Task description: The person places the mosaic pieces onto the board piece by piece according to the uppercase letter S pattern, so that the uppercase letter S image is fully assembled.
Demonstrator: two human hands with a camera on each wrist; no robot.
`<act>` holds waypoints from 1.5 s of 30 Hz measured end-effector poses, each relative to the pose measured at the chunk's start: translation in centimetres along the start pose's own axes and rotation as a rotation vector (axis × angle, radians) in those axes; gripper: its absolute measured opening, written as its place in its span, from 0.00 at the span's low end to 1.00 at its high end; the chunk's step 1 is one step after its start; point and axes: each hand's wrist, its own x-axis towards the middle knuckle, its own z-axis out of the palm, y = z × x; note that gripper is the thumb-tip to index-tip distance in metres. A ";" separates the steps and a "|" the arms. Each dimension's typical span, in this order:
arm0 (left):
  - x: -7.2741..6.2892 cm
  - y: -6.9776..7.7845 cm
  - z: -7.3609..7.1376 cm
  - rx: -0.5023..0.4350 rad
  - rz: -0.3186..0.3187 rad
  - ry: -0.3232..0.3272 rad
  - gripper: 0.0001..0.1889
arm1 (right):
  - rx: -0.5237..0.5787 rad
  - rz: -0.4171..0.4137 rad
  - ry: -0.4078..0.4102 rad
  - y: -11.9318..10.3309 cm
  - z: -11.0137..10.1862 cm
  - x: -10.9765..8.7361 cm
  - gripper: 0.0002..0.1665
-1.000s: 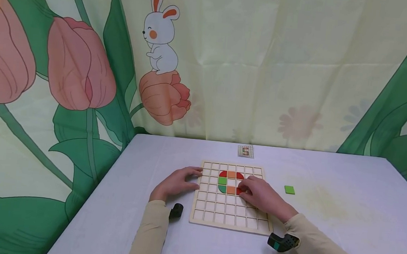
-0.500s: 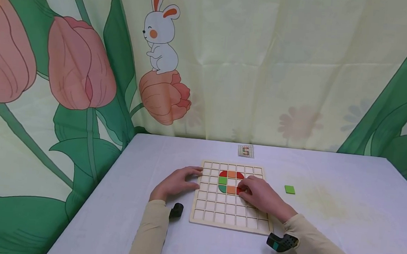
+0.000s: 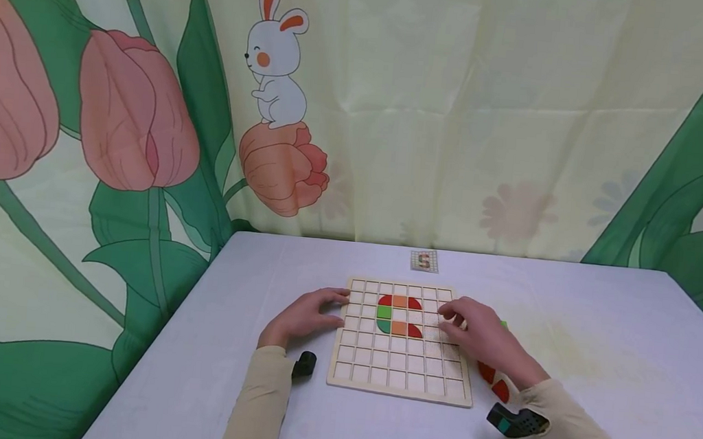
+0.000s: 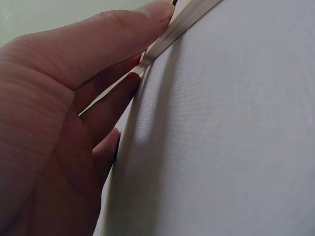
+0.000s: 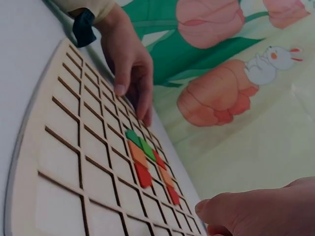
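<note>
Left hand (image 3: 308, 318) lay at the left edge of the wooden board (image 3: 400, 393), thumb and fingers spread apart, their tips touching the rim. Right hand (image 3: 477, 331) hovered over the board's right part, fingers bent, thumb tip and forefinger tip slightly apart; how the remaining fingers lay could not be told.

The board rested flat on the white table (image 3: 596, 418), its grid partly filled toward the far side. Far row, left to right: a red corner piece (image 3: 386, 300), an orange square (image 3: 399, 302), a second red corner piece (image 3: 415, 304). Middle row: a light green square (image 3: 384, 312) at the left. Near row: a dark green corner piece (image 3: 384, 326), another orange square (image 3: 399, 329), a third red corner piece (image 3: 415, 331).

Two loose red pieces (image 3: 500, 390) lay just beside the board's right edge, near the right wrist, one partly covered by the arm. A loose green tile (image 3: 504, 324) showed only a sliver behind the right hand. Beyond the board's far edge lay a small patterned card (image 3: 425, 260). A curtain (image 3: 409, 114) printed with tulips and a rabbit hung behind.
</note>
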 end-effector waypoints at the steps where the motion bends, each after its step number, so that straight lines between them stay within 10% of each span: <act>1: 0.0 0.0 0.0 -0.004 0.000 0.002 0.23 | 0.000 0.021 0.011 0.5 -0.6 -0.3 0.15; 16: -0.3 0.2 -0.3 0.001 0.010 0.006 0.23 | -0.151 0.257 -0.071 10.1 -6.2 -4.7 0.37; 35: -0.1 0.3 -0.2 0.024 0.004 -0.006 0.24 | -0.076 0.230 -0.047 8.9 -4.2 -3.3 0.40; 45: 0.1 0.3 -0.1 0.023 0.001 -0.002 0.24 | -0.068 0.143 -0.018 8.5 -3.6 -2.8 0.22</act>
